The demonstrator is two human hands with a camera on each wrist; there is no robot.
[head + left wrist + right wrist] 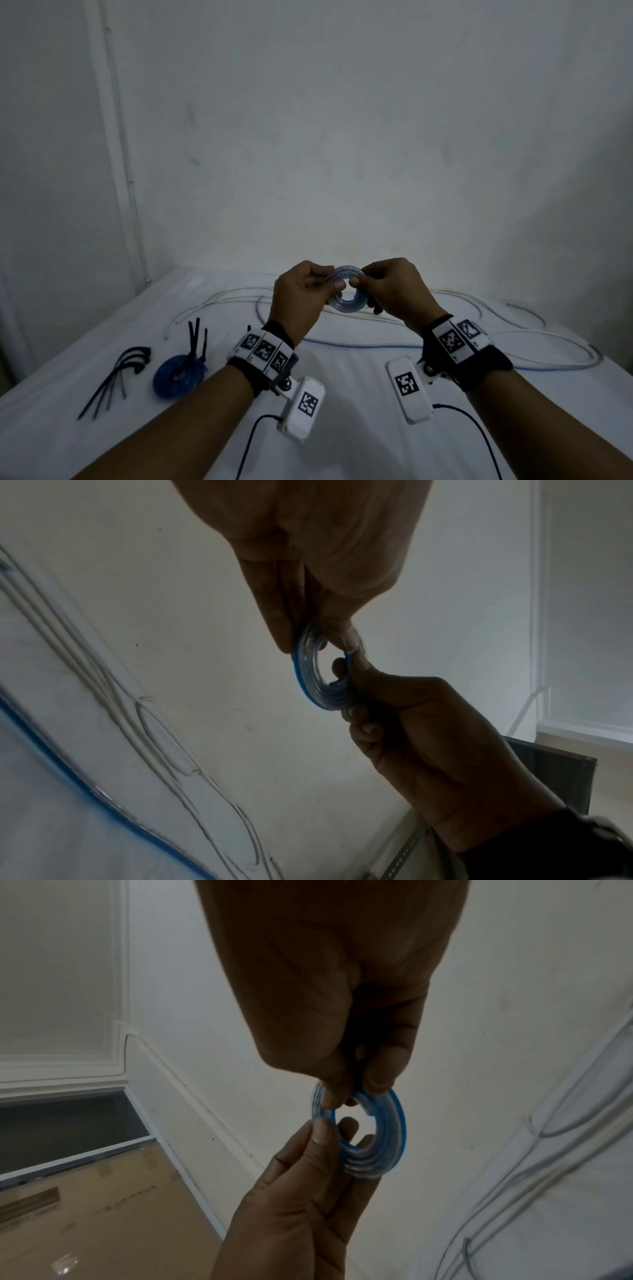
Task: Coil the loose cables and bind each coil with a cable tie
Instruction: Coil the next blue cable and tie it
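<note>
Between both hands, left hand and right hand pinch the blue coil.

Both forearms reach forward, raised side by side, wrists strapped with marker bands. The left hand and the right hand face each other, fingers curled, thumb and forefinger of each pinching; the lower fingers seem loosely tucked, though shadow hides them.

Dim, bluish-grey room light, corners falling darker. Both wrist views show each hand in shadow against the paler wall; edges bend and blur.
</note>
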